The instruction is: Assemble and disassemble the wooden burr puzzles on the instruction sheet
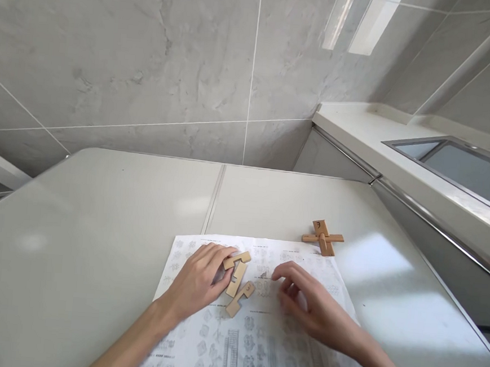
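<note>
Wide open room is showing across the left half of the smooth pale grey tabletop (97, 223), nothing standing on it all the way to the grey marbled tile wall (153, 57) that is closing off the far edge. In the middle, the white printed paper sheet (253, 342) is lying flat, and three loose notched light-wood puzzle pieces (237, 282) are sitting on it just beside the left hand (201, 284), narrowing the gap towards the right hand (307, 304). At the sheet's far right corner an assembled wooden cross-shaped puzzle (323, 237) is blocking the way. Further right, the bare tabletop is running up against a metal rail (437, 224) and a raised white counter ledge (359, 130).
</note>
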Motion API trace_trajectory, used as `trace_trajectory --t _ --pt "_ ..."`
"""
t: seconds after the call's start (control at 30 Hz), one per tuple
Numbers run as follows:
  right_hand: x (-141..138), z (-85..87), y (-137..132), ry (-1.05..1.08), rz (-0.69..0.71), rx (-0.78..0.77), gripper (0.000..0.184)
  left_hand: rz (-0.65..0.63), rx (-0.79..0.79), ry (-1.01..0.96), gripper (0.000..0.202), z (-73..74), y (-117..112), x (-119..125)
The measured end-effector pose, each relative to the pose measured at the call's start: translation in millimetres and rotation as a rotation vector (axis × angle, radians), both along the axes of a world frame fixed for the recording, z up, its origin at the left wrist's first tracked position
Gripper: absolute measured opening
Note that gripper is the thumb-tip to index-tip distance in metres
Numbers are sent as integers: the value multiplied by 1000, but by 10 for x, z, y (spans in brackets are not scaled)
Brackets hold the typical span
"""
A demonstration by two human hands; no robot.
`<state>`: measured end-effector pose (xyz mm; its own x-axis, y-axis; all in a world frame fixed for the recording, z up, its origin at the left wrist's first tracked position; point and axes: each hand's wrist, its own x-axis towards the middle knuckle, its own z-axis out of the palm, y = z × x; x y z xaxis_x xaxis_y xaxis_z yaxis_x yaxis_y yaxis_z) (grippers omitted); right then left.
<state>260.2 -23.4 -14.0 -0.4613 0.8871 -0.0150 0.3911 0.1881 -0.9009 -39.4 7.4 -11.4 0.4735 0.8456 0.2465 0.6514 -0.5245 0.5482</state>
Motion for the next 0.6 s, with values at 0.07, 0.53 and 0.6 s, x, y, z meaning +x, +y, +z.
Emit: trace_trajectory --t 0.07,0.53,0.6 --pt "-175 -17 -93 -78 48 101 27 81 -51 -56 24 -9 -28 26" --pt "-570 -59 -83 -168 76 164 13 179 -870 -1019 48 70 -126 114" --pt "-511 -50 -63 -109 57 6 15 133 -917 -1060 51 75 -132 118"
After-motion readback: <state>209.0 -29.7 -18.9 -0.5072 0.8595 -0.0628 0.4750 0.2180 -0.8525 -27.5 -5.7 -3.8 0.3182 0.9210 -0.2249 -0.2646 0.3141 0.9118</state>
